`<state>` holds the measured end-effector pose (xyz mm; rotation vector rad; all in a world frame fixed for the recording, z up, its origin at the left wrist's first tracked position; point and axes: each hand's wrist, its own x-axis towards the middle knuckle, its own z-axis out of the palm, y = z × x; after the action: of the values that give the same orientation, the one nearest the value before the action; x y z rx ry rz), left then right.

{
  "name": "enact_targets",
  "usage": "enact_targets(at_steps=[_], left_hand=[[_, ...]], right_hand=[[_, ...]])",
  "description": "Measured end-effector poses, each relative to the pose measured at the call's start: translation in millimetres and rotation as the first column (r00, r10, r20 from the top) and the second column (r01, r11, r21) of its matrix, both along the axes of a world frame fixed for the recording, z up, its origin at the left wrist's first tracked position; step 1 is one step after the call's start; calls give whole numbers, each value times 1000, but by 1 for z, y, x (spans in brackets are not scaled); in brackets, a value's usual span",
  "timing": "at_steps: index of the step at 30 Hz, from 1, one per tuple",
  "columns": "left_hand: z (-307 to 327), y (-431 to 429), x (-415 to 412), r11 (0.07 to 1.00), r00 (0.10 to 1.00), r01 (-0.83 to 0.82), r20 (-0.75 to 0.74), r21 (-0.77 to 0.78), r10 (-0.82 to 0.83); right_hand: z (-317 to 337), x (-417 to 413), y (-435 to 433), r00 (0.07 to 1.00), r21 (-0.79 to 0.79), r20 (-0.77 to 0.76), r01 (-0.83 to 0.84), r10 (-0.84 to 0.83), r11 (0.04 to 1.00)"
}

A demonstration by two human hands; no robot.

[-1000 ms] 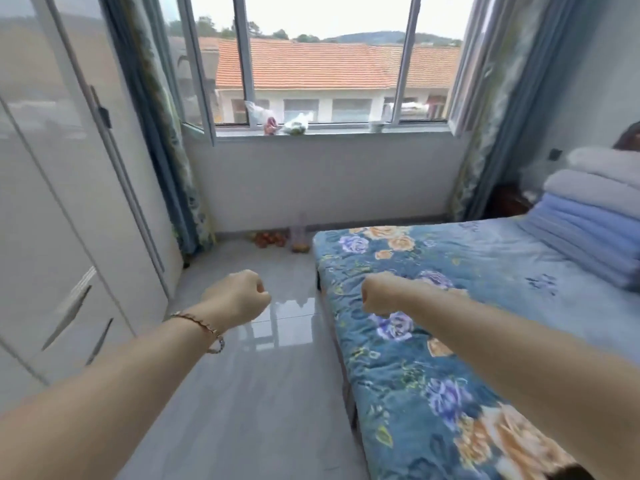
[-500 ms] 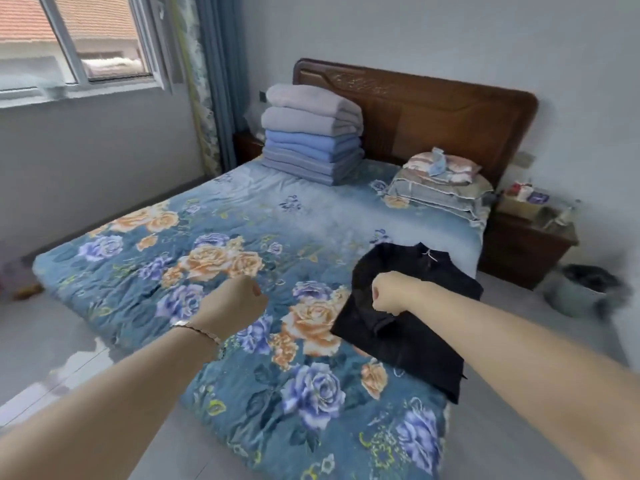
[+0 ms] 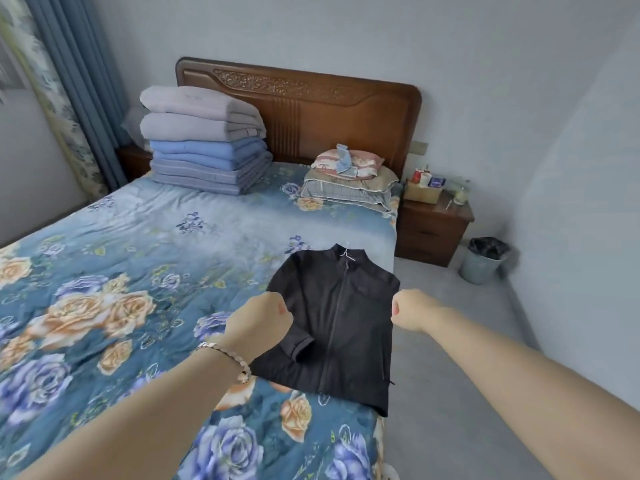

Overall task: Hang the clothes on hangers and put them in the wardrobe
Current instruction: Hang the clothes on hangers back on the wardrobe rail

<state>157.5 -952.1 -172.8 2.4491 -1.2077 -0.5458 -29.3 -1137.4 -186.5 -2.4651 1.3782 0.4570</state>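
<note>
Both hands are curled into fists on nothing: left hand [image 3: 258,322] and right hand [image 3: 412,311] hover over the black jacket [image 3: 346,327], which lies flat near the bed's [image 3: 138,237] right edge, a hanger [image 3: 347,252] hook seemingly at its collar. Print on the nightstand [image 3: 433,230] boxes is too blurred to read.

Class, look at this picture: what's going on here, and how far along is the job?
A person stands beside a bed, looking down at a black jacket laid flat and zipped on the floral cover near the bed's edge. What looks like a hanger hook pokes out at its collar. The left grip and right grip are both fists over the jacket, holding nothing. No wardrobe is in view, so the jacket is not yet put away.
</note>
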Motion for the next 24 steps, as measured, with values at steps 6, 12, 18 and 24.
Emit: enact_targets(at_steps=[6, 12, 18, 24], left_hand=[[-52, -151, 18, 997, 997, -75, -34, 7, 75], [-122, -349, 83, 986, 985, -167, -37, 23, 168], [-219, -501, 149, 974, 975, -219, -13, 56, 220], [-324, -593, 201, 971, 982, -188, 22, 144, 187]], right_hand=[[-59, 41, -168, 1000, 29, -9, -11, 12, 1000], [-155, 117, -354, 997, 46, -60, -54, 57, 997], [-283, 188, -501, 1000, 80, 29, -12, 10, 997], [-404, 245, -577, 985, 112, 149, 66, -83, 991]])
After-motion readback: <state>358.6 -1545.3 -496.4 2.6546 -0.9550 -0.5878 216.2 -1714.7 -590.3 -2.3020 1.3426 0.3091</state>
